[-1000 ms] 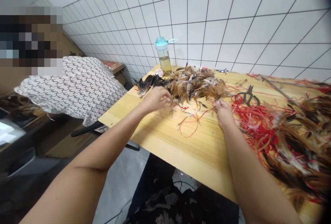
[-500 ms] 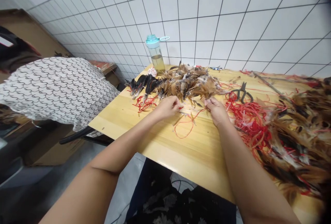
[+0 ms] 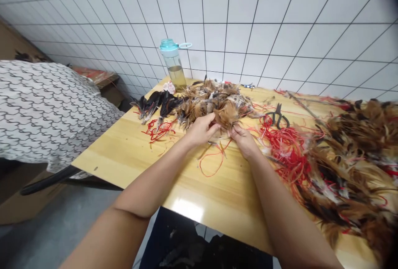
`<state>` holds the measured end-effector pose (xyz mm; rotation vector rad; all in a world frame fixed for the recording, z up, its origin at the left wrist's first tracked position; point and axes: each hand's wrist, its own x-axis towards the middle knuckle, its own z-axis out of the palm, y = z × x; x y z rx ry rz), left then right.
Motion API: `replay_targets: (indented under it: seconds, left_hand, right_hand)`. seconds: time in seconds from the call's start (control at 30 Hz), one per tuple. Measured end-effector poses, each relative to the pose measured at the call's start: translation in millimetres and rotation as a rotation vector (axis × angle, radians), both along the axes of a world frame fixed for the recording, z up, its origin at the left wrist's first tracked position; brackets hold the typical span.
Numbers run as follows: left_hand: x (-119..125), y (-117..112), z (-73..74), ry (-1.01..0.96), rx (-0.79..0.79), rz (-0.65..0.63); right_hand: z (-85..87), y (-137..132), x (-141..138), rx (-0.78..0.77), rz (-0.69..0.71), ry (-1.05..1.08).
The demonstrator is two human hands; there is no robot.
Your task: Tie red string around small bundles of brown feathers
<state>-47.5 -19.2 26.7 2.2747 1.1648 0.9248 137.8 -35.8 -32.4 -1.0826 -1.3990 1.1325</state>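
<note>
My left hand (image 3: 201,129) and my right hand (image 3: 244,140) meet at a tuft of brown feathers (image 3: 226,116) at the front of a loose feather heap (image 3: 214,102) on the wooden table (image 3: 133,149). Both hands are closed in a pinch on that tuft, fingertips nearly touching. A loop of red string (image 3: 211,165) lies on the wood just below my hands. Dark feathers (image 3: 155,104) lie to the left of the heap.
Black scissors (image 3: 276,116) rest right of the heap among tangled red strings (image 3: 289,149). A large pile of brown and black feathers (image 3: 351,157) covers the table's right side. A bottle with a teal lid (image 3: 172,64) stands by the tiled wall. A person in a patterned shirt (image 3: 46,107) sits left.
My hands have come together and both now pinch the same feather tuft; a second ago they were apart. The camera has turned, shifting the scene leftward.
</note>
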Motion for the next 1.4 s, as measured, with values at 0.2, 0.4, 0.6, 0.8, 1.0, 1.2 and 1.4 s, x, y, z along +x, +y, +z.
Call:
replay_targets:
  seconds: [0.2,0.4,0.6,0.8,1.0,1.2,1.4]
  left_hand:
    - [-5.1,-1.8,-9.9,0.030,-0.047,-0.017]
    - [2.8,-8.7,-16.0,0.280,0.048,-0.023]
    - [20.9,-28.5,-19.8,0.382,0.310,-0.140]
    - [21.6,-29.8,-17.5,0.396,0.475,-0.112]
    - [-1.9,-6.8,-7.5,0.322,0.415,-0.162]
    - [-21.6,19.9,-15.6,0.030,-0.003,-0.228]
    - [-6.0,15.5,-30.5,-0.013,-0.078,-0.297]
  right_hand:
    - [-2.4,7.4,2.2,-0.125,-0.173,0.131]
    - [-3.2,3.1,0.8,-0.072,-0.337,-0.217]
    - [15.7,-15.9,-4.3,-0.016,-0.436,-1.018]
    - [29.6,-24.0,-12.3,0.115,-0.209,-1.410]
    - [27.2,-26.0,-18.0,0.317,0.077,-1.370]
    - [20.6,-22.5,-20.3,0.351,0.142,-0.890]
    - [8.4,-15.0,-11.9,0.207,-0.150,-0.484]
